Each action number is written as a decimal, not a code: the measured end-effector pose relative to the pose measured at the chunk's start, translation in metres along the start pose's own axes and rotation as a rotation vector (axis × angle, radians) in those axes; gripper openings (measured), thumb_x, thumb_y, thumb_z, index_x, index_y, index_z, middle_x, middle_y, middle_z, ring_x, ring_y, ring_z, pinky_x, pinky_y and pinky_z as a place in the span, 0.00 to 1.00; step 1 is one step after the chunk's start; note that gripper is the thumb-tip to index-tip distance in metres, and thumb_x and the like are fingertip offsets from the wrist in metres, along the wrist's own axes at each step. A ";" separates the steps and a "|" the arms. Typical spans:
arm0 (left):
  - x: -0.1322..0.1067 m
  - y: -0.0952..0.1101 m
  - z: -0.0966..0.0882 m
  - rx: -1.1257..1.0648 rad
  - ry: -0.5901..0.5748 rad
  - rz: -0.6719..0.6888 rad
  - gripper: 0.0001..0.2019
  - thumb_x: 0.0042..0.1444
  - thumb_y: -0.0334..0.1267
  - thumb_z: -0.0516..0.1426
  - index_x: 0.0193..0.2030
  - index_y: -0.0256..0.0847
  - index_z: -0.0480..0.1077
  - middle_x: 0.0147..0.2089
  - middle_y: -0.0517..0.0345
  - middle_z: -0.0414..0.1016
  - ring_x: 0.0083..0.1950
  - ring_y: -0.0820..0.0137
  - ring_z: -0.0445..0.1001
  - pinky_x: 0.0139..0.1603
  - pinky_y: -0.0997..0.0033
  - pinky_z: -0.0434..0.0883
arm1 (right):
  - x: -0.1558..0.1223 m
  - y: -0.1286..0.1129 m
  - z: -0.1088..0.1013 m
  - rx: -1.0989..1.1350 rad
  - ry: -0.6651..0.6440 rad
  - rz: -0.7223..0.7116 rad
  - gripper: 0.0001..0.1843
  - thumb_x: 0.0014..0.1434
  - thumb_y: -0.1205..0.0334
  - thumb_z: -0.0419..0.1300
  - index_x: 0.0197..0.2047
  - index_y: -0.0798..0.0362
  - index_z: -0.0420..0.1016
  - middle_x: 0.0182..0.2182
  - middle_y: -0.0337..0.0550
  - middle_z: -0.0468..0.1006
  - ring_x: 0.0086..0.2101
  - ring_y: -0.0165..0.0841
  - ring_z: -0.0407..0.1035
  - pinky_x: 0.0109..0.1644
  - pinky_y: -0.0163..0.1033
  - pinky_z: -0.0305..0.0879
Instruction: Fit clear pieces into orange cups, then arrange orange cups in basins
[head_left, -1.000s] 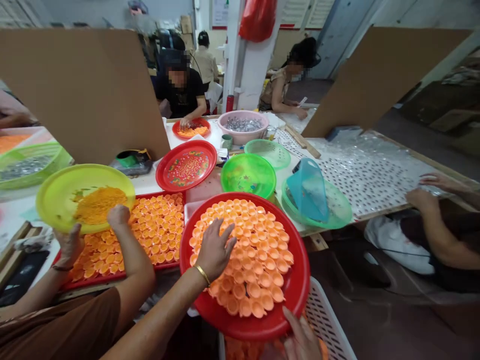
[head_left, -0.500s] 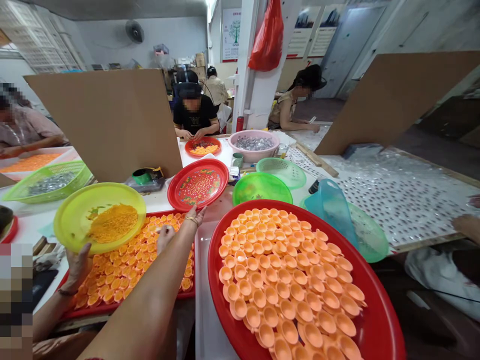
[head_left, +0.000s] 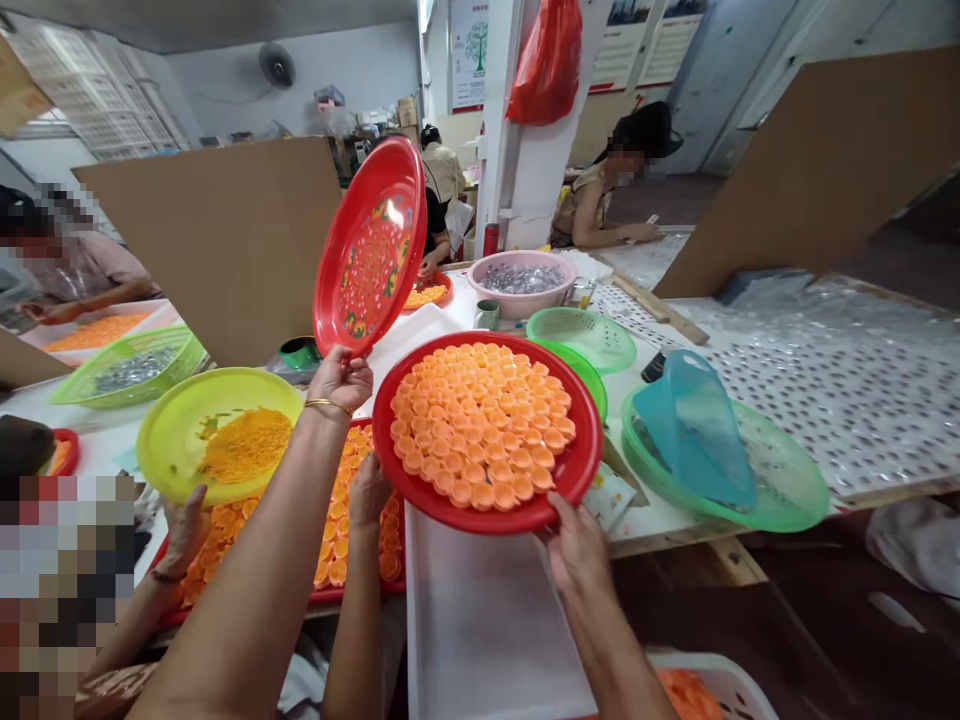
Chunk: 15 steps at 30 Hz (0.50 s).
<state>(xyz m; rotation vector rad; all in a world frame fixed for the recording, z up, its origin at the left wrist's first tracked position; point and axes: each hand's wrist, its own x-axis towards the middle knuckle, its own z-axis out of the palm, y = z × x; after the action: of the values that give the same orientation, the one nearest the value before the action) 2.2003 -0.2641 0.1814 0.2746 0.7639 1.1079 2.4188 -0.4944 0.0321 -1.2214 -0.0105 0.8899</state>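
My left hand (head_left: 341,380), with a gold bangle at the wrist, is closed on the lower rim of a patterned red plate (head_left: 371,245) and holds it up, tilted on edge above the table. My right hand (head_left: 574,545) grips the near rim of a big red tray (head_left: 577,470) packed with several orange caps (head_left: 480,425). That tray hangs over a white tray (head_left: 480,620) lying on the table in front of me.
At my left a co-worker's hand (head_left: 184,530) holds a yellow plate (head_left: 180,430) of orange bits; their other hand (head_left: 367,490) rests on a red tray of orange caps (head_left: 337,560). Green basins (head_left: 787,490), a pink bowl (head_left: 521,280), cardboard screens and other seated people surround the table.
My left hand has picked the patterned red plate off the table and lifted it on edge. The big red tray of caps has moved away from me, over the white tray.
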 end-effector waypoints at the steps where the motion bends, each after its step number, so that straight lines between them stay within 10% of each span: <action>1: -0.007 0.000 0.002 -0.011 -0.005 0.005 0.12 0.60 0.27 0.44 0.26 0.36 0.60 0.14 0.71 0.53 0.12 0.84 0.52 0.11 0.87 0.51 | 0.008 0.008 0.019 0.046 -0.006 0.018 0.23 0.33 0.59 0.67 0.36 0.53 0.70 0.27 0.37 0.78 0.26 0.33 0.72 0.29 0.38 0.71; 7: -0.031 -0.018 -0.012 -0.043 0.011 -0.001 0.12 0.56 0.25 0.46 0.23 0.38 0.55 0.14 0.71 0.52 0.11 0.84 0.52 0.11 0.86 0.51 | 0.034 0.051 0.083 0.084 -0.037 0.047 0.22 0.37 0.60 0.62 0.40 0.55 0.70 0.28 0.38 0.78 0.27 0.32 0.72 0.28 0.36 0.70; 15: -0.040 -0.059 -0.037 -0.048 0.078 -0.040 0.13 0.52 0.23 0.50 0.22 0.40 0.53 0.16 0.71 0.53 0.12 0.83 0.53 0.12 0.84 0.52 | 0.051 0.084 0.088 0.045 -0.090 -0.045 0.22 0.45 0.60 0.59 0.46 0.53 0.69 0.36 0.41 0.78 0.33 0.33 0.73 0.32 0.36 0.71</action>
<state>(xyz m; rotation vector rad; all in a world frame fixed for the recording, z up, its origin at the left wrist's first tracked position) 2.2077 -0.3319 0.1387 0.1758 0.8072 1.1030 2.3645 -0.3888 -0.0243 -1.1349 -0.0894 0.9006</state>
